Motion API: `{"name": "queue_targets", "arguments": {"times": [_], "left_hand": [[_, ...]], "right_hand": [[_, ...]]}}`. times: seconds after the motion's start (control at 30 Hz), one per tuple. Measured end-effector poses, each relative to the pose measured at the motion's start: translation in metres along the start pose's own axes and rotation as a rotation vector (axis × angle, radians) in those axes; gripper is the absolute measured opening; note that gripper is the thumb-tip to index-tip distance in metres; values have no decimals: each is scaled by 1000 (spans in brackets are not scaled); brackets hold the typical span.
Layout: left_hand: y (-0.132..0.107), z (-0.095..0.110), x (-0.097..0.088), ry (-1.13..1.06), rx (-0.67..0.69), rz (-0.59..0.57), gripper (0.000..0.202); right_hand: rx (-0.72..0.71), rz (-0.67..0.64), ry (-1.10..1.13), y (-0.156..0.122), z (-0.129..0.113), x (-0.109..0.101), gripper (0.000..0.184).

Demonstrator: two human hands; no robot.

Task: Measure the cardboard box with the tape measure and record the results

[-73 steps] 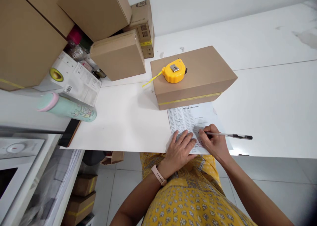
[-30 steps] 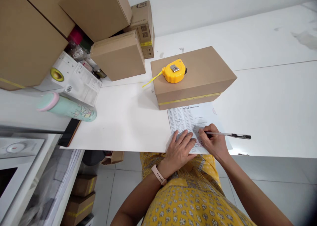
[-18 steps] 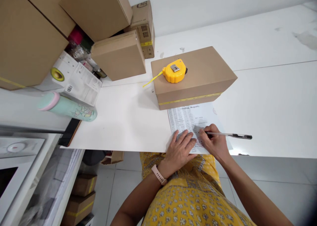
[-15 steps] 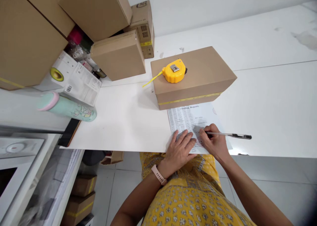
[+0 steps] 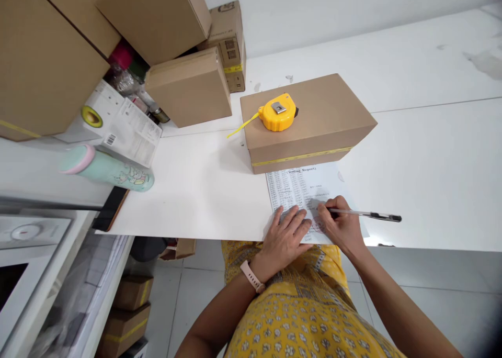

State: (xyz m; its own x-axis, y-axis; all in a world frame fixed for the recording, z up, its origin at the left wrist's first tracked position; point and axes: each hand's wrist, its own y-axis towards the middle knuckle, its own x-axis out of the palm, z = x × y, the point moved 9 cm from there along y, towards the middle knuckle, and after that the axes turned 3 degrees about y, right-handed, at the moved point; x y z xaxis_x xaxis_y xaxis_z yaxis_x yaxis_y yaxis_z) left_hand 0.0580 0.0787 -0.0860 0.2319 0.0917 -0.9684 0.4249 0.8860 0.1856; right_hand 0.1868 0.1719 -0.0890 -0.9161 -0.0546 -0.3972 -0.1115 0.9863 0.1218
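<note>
One head-worn camera (the sole view) looks forward and down over the nearby white tabletop.

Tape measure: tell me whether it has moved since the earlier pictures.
No: the tape measure sits on the same spot of the box, itself unshifted against the table seam.

From afar I've got one left hand, one right hand, one pen, one printed sheet and one yellow tape measure. Now I get one carton beneath that, one mint bottle, one pink wristband and two taped boxes stacked low.
</note>
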Motion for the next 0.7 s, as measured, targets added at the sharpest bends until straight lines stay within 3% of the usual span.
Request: {"name": "queue_targets", "arguments": {"times": [0.37,0.53,0.6,0.7], "left_hand": [[0,0,0,10,3,-12,54],[0,-1,1,-8,3,-26,55],[-1,0,3,-30,-2,-18,54],[-3,-1,-3,-138,-20,55,54]], "right_hand": [[11,-6,7,-1,-2,1,30],[36,135,4,-1,6,-12,29],[12,182,-79,4,11,-25,25],[-144,126,-315,18,14,-35,22]]}}
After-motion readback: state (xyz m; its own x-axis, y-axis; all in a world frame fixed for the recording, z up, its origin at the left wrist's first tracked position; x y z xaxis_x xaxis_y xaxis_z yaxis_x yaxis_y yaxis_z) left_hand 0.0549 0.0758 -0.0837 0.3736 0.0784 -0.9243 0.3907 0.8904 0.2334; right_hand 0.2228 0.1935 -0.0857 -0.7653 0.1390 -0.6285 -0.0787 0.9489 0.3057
